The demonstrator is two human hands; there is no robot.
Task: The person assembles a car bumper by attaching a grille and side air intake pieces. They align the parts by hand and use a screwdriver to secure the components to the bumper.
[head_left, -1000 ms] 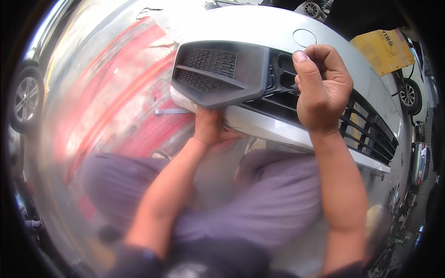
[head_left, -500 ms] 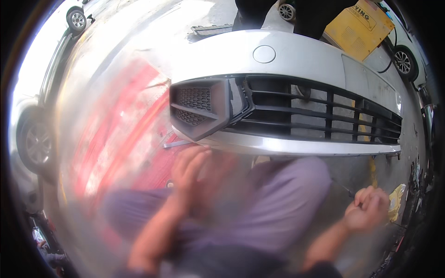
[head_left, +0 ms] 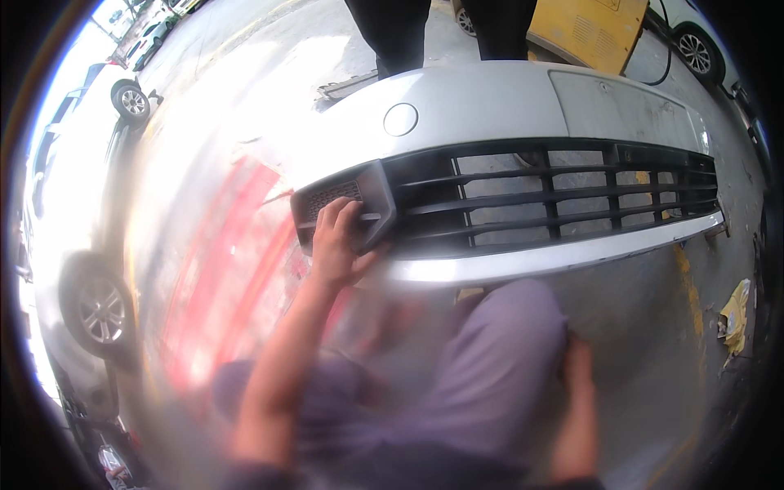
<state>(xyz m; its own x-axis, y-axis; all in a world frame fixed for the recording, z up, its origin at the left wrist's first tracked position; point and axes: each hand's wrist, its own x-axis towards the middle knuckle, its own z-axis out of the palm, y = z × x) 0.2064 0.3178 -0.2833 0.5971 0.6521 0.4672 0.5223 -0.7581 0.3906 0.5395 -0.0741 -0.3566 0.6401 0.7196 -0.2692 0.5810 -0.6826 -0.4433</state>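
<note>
A white car bumper (head_left: 482,102) lies across the floor in front of me, its black slatted lower grille (head_left: 506,192) facing me. At its left end sits a dark fog light cover (head_left: 382,196) with a honeycomb insert. My left hand (head_left: 333,245) is closed over the lower part of this cover, fingertips on the honeycomb area and thumb stretched toward its lower right edge. Beside my bent right knee is my right hand (head_left: 578,363), its fingers mostly hidden behind the knee. Whether it holds anything does not show.
A person's dark-trousered legs (head_left: 392,33) stand behind the bumper, beside a yellow machine (head_left: 588,33). Red material (head_left: 220,269) lies on the floor at left, near a parked car's wheel (head_left: 102,306). A crumpled yellow wrapper (head_left: 735,318) lies at right.
My left hand has moved up from in front of the bumper onto the fog light cover. My right hand has drawn in from the right to beside my knee. The view has shifted.
</note>
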